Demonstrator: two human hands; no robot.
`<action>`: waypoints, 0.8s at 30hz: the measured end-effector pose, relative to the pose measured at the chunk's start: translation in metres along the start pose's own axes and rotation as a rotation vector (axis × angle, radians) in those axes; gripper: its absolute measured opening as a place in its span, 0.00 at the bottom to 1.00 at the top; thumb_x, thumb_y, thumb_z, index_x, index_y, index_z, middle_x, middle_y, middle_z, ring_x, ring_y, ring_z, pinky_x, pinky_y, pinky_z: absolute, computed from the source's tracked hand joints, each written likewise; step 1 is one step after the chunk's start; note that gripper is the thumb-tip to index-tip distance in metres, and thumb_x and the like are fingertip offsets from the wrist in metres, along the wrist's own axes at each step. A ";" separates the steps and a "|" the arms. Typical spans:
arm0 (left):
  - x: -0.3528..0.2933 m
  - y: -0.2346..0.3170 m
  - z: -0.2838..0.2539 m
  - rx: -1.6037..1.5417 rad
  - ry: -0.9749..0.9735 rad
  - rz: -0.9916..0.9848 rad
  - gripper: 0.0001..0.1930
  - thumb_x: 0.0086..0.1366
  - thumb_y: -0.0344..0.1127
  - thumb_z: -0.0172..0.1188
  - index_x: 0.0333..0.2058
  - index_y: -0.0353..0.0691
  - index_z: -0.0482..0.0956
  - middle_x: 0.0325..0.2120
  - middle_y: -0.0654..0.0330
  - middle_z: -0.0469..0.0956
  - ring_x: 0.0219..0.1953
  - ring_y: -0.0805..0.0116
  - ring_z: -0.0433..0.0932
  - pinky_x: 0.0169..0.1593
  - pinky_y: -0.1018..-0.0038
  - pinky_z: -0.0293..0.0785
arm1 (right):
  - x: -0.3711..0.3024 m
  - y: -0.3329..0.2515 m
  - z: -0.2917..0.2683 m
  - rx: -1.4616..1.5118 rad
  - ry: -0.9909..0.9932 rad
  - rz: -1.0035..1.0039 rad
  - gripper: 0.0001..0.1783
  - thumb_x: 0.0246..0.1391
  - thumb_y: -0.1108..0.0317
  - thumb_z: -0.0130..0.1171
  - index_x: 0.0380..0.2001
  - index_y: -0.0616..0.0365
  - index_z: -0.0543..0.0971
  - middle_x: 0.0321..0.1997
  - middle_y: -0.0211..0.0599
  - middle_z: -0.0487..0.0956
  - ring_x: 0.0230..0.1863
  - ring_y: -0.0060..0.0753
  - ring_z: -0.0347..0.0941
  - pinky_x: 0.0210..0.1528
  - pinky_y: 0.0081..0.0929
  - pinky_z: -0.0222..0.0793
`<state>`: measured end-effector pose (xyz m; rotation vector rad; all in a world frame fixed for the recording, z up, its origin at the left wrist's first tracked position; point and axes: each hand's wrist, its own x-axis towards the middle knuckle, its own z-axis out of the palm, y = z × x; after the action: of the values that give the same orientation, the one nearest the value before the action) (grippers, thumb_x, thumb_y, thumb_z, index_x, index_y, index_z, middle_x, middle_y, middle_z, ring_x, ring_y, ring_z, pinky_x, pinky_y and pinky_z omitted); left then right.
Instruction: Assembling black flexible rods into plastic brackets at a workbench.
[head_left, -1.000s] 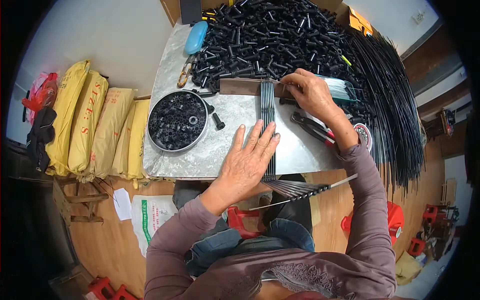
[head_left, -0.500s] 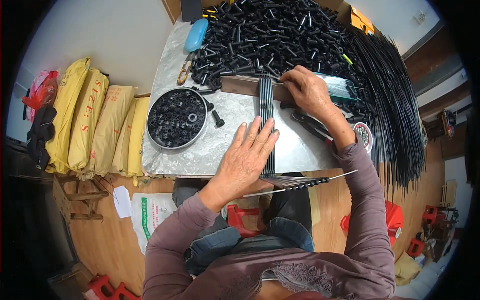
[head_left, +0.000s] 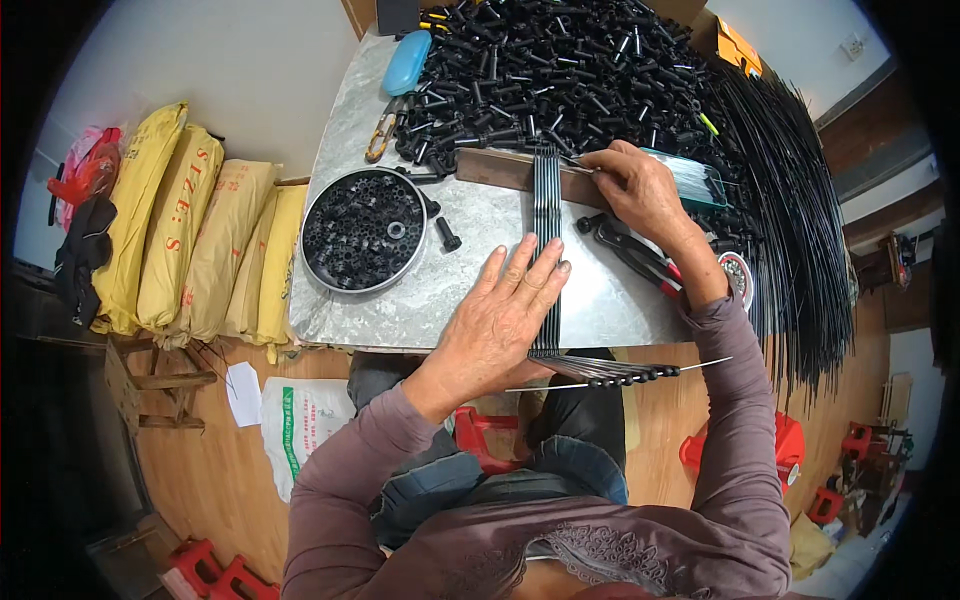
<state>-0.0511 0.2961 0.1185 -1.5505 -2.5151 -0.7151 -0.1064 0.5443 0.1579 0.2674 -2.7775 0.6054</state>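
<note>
A row of thin black rods (head_left: 547, 220), resembling umbrella ribs, lies side by side across a wooden strip (head_left: 490, 169) on the table. My left hand (head_left: 497, 318) rests flat over them with its fingers stretched out. At the rods' far ends my right hand (head_left: 648, 192) is closed in a pinch on a thin wire (head_left: 577, 161); its far tip is hard to make out. Beyond the table's near edge, the rods' near ends fan out along a straight metal rod (head_left: 560, 386) with small black end pieces (head_left: 630, 378) strung on it.
A round tin (head_left: 307, 235) of short black tubes stands left. Black-and-red pliers (head_left: 640, 256) and a small bowl of metal bits (head_left: 735, 272) lie right. Behind are heaped black plastic parts (head_left: 560, 80), a blue case (head_left: 408, 64) and long black rods (head_left: 800, 220).
The view has shifted slightly, so the table items sit a little further right. My left hand stays flat on the rods, and my right hand keeps its pinch at their far ends.
</note>
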 end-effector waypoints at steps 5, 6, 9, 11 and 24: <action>0.000 -0.001 0.000 0.026 0.010 0.005 0.47 0.54 0.66 0.51 0.61 0.32 0.59 0.65 0.45 0.52 0.67 0.42 0.51 0.66 0.49 0.48 | 0.001 -0.002 0.000 -0.004 -0.017 0.014 0.12 0.51 0.71 0.54 0.38 0.54 0.82 0.32 0.37 0.77 0.33 0.41 0.76 0.37 0.35 0.71; -0.001 0.000 -0.001 0.019 0.005 0.000 0.46 0.54 0.65 0.51 0.61 0.32 0.59 0.65 0.45 0.52 0.67 0.42 0.51 0.65 0.49 0.49 | 0.002 -0.002 0.001 -0.020 -0.016 -0.002 0.12 0.51 0.71 0.54 0.38 0.55 0.82 0.33 0.38 0.77 0.34 0.41 0.76 0.37 0.35 0.71; 0.000 0.002 -0.005 0.007 0.000 -0.007 0.45 0.54 0.64 0.53 0.61 0.33 0.60 0.65 0.45 0.52 0.67 0.43 0.51 0.65 0.49 0.49 | 0.000 -0.002 0.002 0.025 -0.012 0.013 0.10 0.52 0.73 0.55 0.38 0.57 0.81 0.31 0.36 0.74 0.31 0.37 0.74 0.34 0.30 0.69; 0.000 0.001 -0.003 0.000 0.000 -0.010 0.45 0.53 0.63 0.54 0.61 0.33 0.60 0.65 0.45 0.52 0.67 0.43 0.51 0.65 0.49 0.49 | -0.001 -0.002 0.002 0.019 -0.013 0.007 0.11 0.52 0.73 0.55 0.39 0.57 0.81 0.31 0.36 0.75 0.31 0.36 0.74 0.34 0.30 0.69; 0.000 0.004 -0.004 -0.037 0.036 -0.036 0.40 0.52 0.47 0.60 0.61 0.35 0.60 0.65 0.47 0.53 0.67 0.45 0.52 0.66 0.52 0.51 | 0.008 0.001 -0.001 -0.036 -0.005 -0.074 0.09 0.50 0.71 0.58 0.36 0.53 0.83 0.30 0.34 0.76 0.33 0.38 0.75 0.36 0.33 0.71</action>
<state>-0.0482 0.2958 0.1232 -1.4939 -2.5239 -0.7919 -0.1140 0.5444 0.1606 0.3628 -2.7659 0.5363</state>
